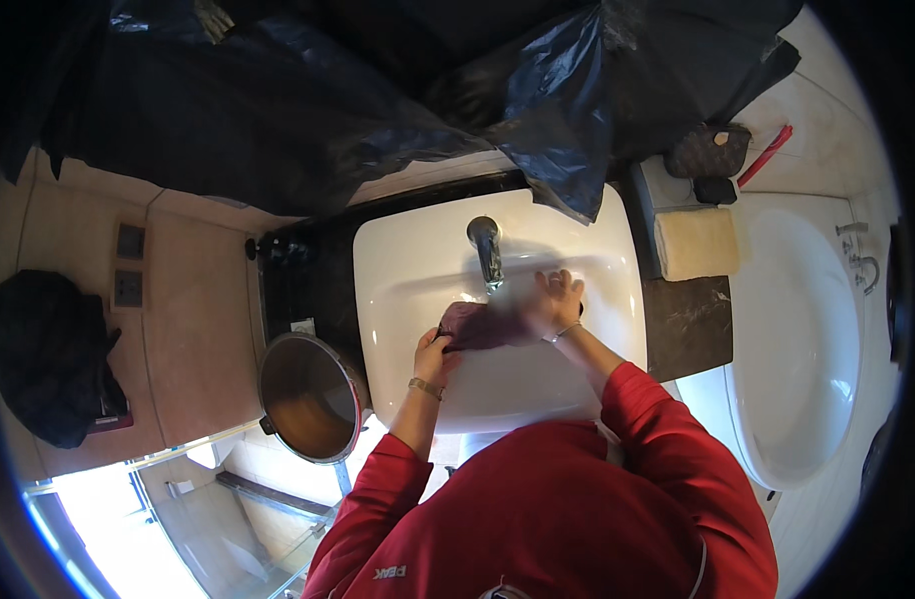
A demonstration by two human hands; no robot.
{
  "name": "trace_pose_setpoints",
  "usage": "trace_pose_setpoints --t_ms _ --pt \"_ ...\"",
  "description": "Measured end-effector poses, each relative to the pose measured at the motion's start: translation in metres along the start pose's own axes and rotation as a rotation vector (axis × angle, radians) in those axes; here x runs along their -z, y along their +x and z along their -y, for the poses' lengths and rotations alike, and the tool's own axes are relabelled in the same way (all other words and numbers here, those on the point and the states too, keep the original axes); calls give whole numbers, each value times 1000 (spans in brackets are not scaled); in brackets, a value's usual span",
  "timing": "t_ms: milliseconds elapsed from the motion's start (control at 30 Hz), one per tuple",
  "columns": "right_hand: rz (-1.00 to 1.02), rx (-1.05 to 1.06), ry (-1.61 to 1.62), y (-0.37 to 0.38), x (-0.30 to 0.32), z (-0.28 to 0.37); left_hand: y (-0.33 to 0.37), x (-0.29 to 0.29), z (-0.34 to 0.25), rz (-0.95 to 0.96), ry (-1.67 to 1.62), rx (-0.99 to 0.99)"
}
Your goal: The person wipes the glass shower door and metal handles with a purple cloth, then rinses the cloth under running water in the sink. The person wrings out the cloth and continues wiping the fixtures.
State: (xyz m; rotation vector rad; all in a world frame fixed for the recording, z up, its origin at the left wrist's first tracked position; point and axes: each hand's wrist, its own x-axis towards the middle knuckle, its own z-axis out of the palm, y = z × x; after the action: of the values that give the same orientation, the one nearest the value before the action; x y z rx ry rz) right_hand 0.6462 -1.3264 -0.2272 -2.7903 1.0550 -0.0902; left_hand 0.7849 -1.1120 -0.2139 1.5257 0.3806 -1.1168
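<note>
A dark purple cloth (492, 327) is stretched over the white washbasin (417, 389), just below the metal tap (485, 245). My left hand (432, 357) is closed on the cloth's left end, thumb on top. Beside its right end is my right hand (561, 299), fingers bent and apart. A pale smear between that hand and the tap covers part of the cloth. Whether the right palm touches the cloth cannot be made out. A bracelet circles each wrist.
Left of the basin stands a deep round bucket (312, 404). Black plastic sheeting (562, 110) hangs behind, one corner dipping over the basin's back rim. On the right are a folded yellow towel (695, 245), a dark pouch (707, 152) and a white bathtub (797, 339).
</note>
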Motion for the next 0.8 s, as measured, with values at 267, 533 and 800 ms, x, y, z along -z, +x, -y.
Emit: trace_pose_setpoints --t_ms 267,533,800 --pt "377 239 637 -21 -106 76 9 -21 10 90 -108 197" --pt "180 21 1135 -16 40 48 21 -3 10 453 -339 -113" --pt "504 95 527 -39 51 -28 34 10 12 -58 -75 -312"
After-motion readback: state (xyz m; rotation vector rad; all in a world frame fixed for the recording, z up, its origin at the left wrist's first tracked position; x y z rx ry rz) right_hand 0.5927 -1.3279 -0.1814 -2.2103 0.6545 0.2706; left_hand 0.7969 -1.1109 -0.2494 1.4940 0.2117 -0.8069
